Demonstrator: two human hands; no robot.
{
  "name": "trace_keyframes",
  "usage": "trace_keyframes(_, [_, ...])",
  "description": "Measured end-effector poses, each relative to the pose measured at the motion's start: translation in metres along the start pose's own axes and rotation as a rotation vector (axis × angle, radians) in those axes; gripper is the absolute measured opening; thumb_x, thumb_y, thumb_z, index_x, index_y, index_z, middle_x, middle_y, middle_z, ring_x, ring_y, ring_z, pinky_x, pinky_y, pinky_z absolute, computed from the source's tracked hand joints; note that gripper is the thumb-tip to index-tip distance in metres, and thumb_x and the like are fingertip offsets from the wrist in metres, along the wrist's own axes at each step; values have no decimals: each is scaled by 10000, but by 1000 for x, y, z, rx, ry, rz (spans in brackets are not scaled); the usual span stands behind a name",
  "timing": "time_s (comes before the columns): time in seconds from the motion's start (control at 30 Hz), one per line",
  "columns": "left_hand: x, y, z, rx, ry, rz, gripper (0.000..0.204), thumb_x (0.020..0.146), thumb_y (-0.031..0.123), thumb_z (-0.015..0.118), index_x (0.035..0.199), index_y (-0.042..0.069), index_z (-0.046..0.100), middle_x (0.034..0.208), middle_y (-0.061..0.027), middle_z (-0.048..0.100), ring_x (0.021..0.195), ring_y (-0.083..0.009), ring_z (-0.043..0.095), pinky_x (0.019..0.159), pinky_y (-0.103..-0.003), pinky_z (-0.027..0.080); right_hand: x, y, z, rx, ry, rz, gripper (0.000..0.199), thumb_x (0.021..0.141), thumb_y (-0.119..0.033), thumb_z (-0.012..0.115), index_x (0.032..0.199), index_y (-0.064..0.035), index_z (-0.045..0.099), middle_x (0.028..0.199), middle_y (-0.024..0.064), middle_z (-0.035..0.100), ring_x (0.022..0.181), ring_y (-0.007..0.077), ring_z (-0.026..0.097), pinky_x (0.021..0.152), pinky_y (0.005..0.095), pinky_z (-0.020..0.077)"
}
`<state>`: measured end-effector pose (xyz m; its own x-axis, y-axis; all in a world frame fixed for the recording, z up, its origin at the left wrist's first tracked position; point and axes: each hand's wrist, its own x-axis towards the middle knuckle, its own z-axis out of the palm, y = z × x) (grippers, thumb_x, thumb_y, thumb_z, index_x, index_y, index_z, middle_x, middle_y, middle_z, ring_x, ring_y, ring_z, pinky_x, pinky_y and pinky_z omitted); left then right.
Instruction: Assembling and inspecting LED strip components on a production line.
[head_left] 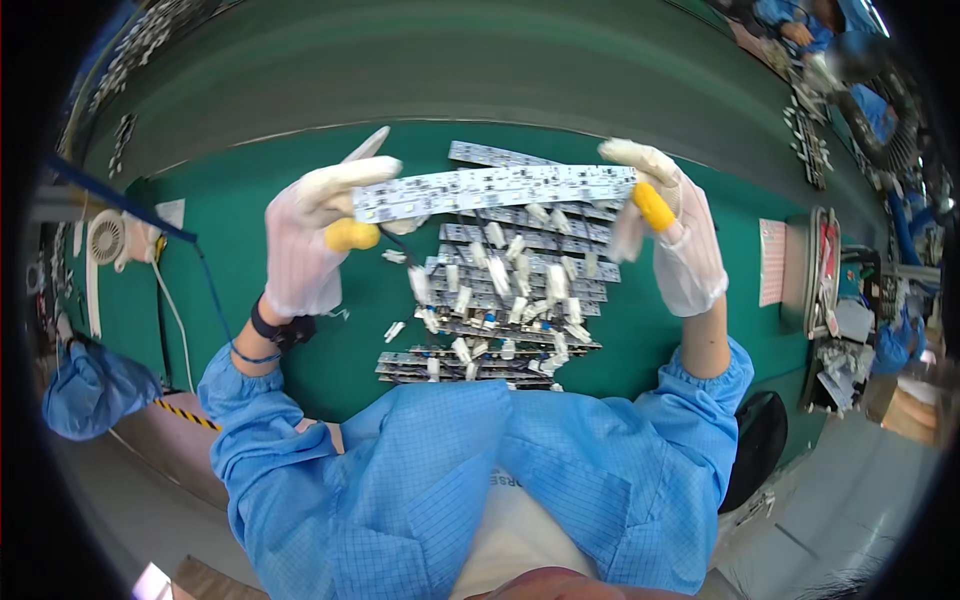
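Note:
A long white circuit board strip (495,188) is held up level between my two gloved hands, over the green bench. At its left end my left hand (325,215) grips it between the fingers and a thumb in a yellow finger cot. My right hand (668,215) pinches the other end, its thumb likewise in a yellow cot. Small parts and dark wires show along the strip's face. Below it lie several more circuit board strips (590,268) in overlapping rows, with white connectors (498,275) on short dark wires spread across them. The raised strip hides part of the pile.
A small white fan (106,240) stands at the left with a white cable. A blue cord (215,285) runs to the band on my left wrist. Right of the mat (350,375) are a pink sheet (772,262) and a rack (822,270). Other people work at the upper right.

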<state>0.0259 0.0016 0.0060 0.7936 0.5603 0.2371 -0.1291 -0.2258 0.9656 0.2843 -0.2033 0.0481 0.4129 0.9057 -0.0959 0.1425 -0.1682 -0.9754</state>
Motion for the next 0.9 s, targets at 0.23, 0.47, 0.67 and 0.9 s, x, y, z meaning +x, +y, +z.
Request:
trace_keyframes(0.23, [0,-6,0,378,33,-29,225,907,169,612,1043,-10,630,1038,-105,689,918,-165,655,826,-298,509,-6,14,-10,144,-26,44,669,816,-562,641,1079,46,550,634,67,618,357,45,433,378,165,338])
trace_keyframes(0.47, [10,-5,1,257,99,-94,333,985,262,487,1184,30,619,823,-90,721,800,-108,644,818,-262,456,-9,6,2,330,-126,15,679,783,-521,670,1120,52,530,724,123,652,389,88,509,389,174,387])
trace_keyframes(0.67, [4,-4,-6,269,46,-104,597,970,515,398,1119,-12,635,782,-52,669,723,-126,618,706,-263,470,-4,24,-5,272,-174,-6,537,908,-518,490,933,17,521,584,60,577,361,82,426,384,197,348])
trace_keyframes(0.9, [11,2,13,-629,-71,-283,570,954,460,472,1328,29,468,1152,-110,583,980,-208,639,906,-333,500,3,16,12,393,-44,43,657,812,-448,691,1222,30,505,751,26,612,455,30,476,418,150,363])
